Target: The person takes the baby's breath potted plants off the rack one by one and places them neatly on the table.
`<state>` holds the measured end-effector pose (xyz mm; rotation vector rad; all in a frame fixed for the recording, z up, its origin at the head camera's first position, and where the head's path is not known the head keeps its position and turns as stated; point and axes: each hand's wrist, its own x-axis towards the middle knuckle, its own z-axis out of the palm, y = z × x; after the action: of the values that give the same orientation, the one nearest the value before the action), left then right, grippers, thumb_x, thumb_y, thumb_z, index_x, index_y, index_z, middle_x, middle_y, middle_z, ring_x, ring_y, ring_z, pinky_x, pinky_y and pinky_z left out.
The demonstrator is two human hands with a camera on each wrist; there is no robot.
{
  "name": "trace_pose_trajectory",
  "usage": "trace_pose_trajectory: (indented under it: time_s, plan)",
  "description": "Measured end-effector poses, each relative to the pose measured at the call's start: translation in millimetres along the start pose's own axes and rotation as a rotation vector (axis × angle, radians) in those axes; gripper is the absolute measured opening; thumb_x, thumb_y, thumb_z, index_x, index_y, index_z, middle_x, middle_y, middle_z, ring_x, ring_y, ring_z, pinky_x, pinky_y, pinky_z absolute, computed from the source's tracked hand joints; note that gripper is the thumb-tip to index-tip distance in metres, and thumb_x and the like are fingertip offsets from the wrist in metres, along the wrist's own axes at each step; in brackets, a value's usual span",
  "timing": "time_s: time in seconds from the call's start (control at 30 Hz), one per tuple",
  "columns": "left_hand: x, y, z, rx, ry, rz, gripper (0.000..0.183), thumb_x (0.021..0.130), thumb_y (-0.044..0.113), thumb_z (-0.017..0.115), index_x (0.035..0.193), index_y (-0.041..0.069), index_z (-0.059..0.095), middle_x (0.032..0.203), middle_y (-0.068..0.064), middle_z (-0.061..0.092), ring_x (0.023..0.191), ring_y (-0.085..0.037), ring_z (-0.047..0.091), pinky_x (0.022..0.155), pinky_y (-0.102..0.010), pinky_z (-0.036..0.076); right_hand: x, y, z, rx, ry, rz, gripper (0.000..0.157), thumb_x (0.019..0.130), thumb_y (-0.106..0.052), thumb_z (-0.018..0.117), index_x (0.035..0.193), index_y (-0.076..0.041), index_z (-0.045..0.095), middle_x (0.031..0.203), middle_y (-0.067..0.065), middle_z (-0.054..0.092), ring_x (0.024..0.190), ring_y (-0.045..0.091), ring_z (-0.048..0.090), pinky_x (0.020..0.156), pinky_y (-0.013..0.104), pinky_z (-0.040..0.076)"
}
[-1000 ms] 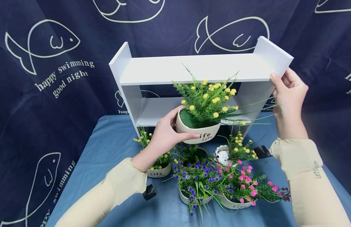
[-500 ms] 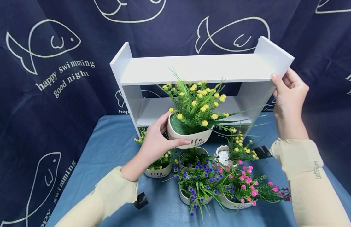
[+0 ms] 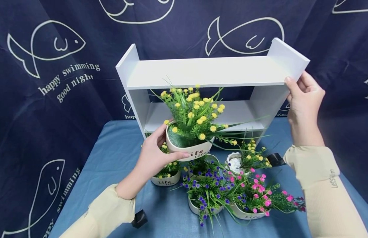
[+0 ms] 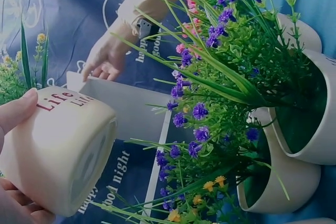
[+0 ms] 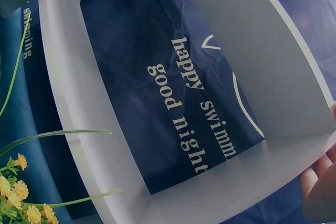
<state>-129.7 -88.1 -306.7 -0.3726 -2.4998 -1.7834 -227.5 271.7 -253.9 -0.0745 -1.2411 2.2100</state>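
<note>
My left hand [image 3: 152, 155] grips a cream oval flowerpot [image 3: 198, 154] lettered "Life", thumb across its front. The pot holds green grass and yellow flowers [image 3: 198, 112], raised in front of the white shelf unit [image 3: 207, 72]. The left wrist view shows the pot's wall [image 4: 63, 135] and underside, with part of the hand cut off by the frame. Around the upper right side panel [image 3: 286, 58] of the shelf my right hand [image 3: 308, 99] is curled, thumb at its front edge. Fingers of that hand also appear at the panel in the right wrist view.
Below the lifted pot, other potted plants stand on the blue cloth [image 3: 112, 158]: yellow flowers [image 3: 169, 180] left, purple flowers [image 3: 206, 185] in the middle, pink flowers [image 3: 258, 195] right. Behind them is a white-decorated pot [image 3: 233, 162]. A dark fish-print curtain [image 3: 67, 99] hangs behind.
My left hand has carried the yellow-flowered pot to the left and slightly down, away from the shelf's middle. My right hand has stayed on the side panel.
</note>
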Motion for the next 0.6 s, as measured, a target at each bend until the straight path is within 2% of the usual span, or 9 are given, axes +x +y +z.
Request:
trace_pose_trajectory:
  time_s: [0.13, 0.27, 0.6]
  plan:
    - [-5.0, -0.4, -2.1, 0.006, 0.015, 0.039, 0.097, 0.064, 0.015, 0.091, 0.147, 0.019, 0.041, 0.145, -0.004, 0.051, 0.128, -0.017, 0.055, 0.107, -0.029, 0.046, 0.1, -0.4, -0.6, 0.0, 0.007, 0.002, 0.043, 0.078, 0.01, 0.073, 0.12, -0.001, 0.068, 0.106, 0.009, 0.072, 0.092, 0.019, 0.067, 0.069, 0.02, 0.059]
    - [-10.7, 0.2, -3.6, 0.032, 0.019, 0.058, 0.1, 0.063, 0.014, 0.091, 0.149, 0.019, 0.039, 0.147, -0.006, 0.049, 0.13, -0.019, 0.054, 0.108, -0.032, 0.046, 0.3, -0.7, -1.1, -0.003, 0.011, 0.001, 0.043, 0.078, 0.01, 0.073, 0.12, -0.002, 0.068, 0.106, 0.009, 0.072, 0.092, 0.019, 0.067, 0.069, 0.02, 0.059]
    - [-25.6, -3.2, -12.7, 0.092, 0.016, 0.045, 0.1, 0.061, 0.017, 0.092, 0.147, 0.023, 0.042, 0.148, -0.001, 0.048, 0.133, -0.017, 0.05, 0.111, -0.03, 0.042, 0.0, -0.4, 0.2, -0.005, 0.009, -0.001, 0.043, 0.079, 0.011, 0.072, 0.12, -0.001, 0.068, 0.105, 0.009, 0.072, 0.091, 0.019, 0.067, 0.069, 0.021, 0.059]
